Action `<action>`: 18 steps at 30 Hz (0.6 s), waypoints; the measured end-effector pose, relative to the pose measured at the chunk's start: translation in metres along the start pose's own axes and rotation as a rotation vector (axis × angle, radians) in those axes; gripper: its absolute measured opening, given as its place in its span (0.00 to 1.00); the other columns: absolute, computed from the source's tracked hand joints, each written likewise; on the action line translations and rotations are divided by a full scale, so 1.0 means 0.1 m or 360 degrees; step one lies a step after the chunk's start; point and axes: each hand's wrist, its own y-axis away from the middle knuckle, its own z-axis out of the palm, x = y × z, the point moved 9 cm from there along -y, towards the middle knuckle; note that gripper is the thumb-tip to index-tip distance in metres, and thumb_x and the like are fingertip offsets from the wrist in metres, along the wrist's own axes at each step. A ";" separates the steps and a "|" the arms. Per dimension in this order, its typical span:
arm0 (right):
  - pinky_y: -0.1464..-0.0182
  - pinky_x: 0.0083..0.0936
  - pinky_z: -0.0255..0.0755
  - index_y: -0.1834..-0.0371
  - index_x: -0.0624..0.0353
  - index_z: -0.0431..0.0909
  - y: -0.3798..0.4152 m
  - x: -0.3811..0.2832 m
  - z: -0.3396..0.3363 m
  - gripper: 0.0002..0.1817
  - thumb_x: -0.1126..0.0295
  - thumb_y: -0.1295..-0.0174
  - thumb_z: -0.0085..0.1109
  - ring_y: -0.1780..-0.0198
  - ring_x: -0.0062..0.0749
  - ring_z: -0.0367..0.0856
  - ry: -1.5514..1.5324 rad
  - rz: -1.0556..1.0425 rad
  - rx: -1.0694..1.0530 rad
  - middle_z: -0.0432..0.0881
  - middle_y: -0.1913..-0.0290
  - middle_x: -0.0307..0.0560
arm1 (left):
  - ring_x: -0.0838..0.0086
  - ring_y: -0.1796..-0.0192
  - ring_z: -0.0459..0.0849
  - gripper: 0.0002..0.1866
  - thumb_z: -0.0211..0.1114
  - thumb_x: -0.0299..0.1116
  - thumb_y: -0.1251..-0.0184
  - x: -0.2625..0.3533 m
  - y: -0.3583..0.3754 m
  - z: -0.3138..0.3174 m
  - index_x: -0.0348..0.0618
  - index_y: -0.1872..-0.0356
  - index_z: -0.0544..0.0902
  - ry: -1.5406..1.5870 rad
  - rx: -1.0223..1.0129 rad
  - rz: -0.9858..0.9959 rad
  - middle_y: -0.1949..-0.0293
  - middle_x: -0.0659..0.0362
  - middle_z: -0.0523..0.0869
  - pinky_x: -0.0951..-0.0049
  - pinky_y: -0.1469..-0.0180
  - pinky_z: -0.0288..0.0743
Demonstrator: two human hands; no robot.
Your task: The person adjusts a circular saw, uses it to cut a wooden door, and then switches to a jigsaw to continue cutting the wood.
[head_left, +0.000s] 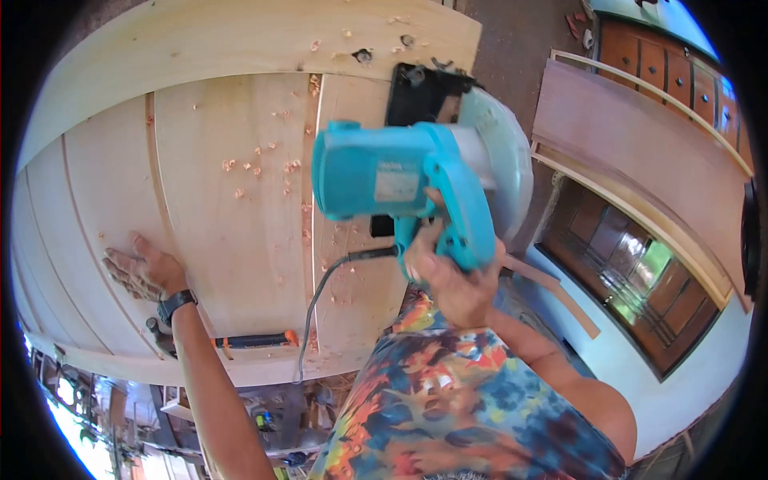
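Note:
My right hand point(456, 280) is wrapped round the rear handle of a teal circular saw point(376, 176). The saw's black base plate point(424, 100) sits at the right end of a pale wooden panel point(224, 216), and its light blade guard point(508, 160) hangs past the panel's edge. I cannot see the blade. A black cord point(320, 292) runs from the handle down over the panel. My left hand point(144, 268) lies on the panel's left part with fingers stretched out, a dark watch point(176, 306) on its wrist. Under that forearm lies a hammer with a black and orange handle point(256, 340).
Curled wood shavings point(240, 168) are scattered over the panel. Past its right side a brownish board point(640, 136) stands by a dark wooden door or window frame point(632, 272). A thin wood strip point(560, 296) leans beside my right arm. Clutter point(144, 408) fills the floor below.

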 end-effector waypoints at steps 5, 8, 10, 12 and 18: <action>0.65 0.19 0.72 0.51 0.64 0.82 -0.09 -0.10 0.03 0.16 0.74 0.40 0.75 0.68 0.16 0.76 -0.0079 -0.0085 0.0086 0.80 0.69 0.32 | 0.46 0.18 0.52 0.44 0.51 0.62 0.24 -0.59 -0.38 1.01 0.34 0.21 0.60 -0.0777 0.0033 0.0429 0.20 0.37 0.58 0.47 0.19 0.44; 0.60 0.24 0.78 0.51 0.65 0.82 -0.11 -0.15 -0.01 0.19 0.69 0.42 0.77 0.66 0.19 0.81 -0.0052 -0.0413 0.0147 0.85 0.69 0.37 | 0.39 0.20 0.54 0.42 0.50 0.59 0.22 -1.10 -0.82 2.19 0.32 0.22 0.61 -0.1837 0.0233 0.0878 0.23 0.32 0.60 0.45 0.19 0.45; 0.56 0.31 0.82 0.53 0.66 0.82 -0.14 -0.06 0.03 0.21 0.65 0.45 0.77 0.64 0.32 0.89 0.0029 -0.0433 0.0115 0.88 0.67 0.48 | 0.38 0.23 0.60 0.40 0.50 0.59 0.21 -0.52 -0.68 1.05 0.33 0.23 0.62 -0.0016 0.0152 0.0344 0.25 0.33 0.63 0.42 0.22 0.51; 0.57 0.34 0.83 0.52 0.67 0.81 -0.04 -0.05 0.00 0.22 0.65 0.45 0.76 0.64 0.39 0.90 0.0090 -0.0758 0.0441 0.88 0.68 0.52 | 0.41 0.28 0.69 0.41 0.49 0.62 0.23 0.22 0.01 -0.13 0.31 0.27 0.68 -0.0028 0.0185 0.0022 0.30 0.33 0.71 0.43 0.26 0.61; 0.64 0.48 0.85 0.44 0.73 0.74 0.09 0.00 0.01 0.27 0.62 0.38 0.67 0.67 0.58 0.90 0.0491 -0.0737 0.0822 0.86 0.69 0.64 | 0.46 0.37 0.81 0.44 0.49 0.67 0.27 -0.18 -0.77 0.60 0.27 0.37 0.77 0.0310 -0.0091 0.0170 0.40 0.36 0.82 0.50 0.34 0.72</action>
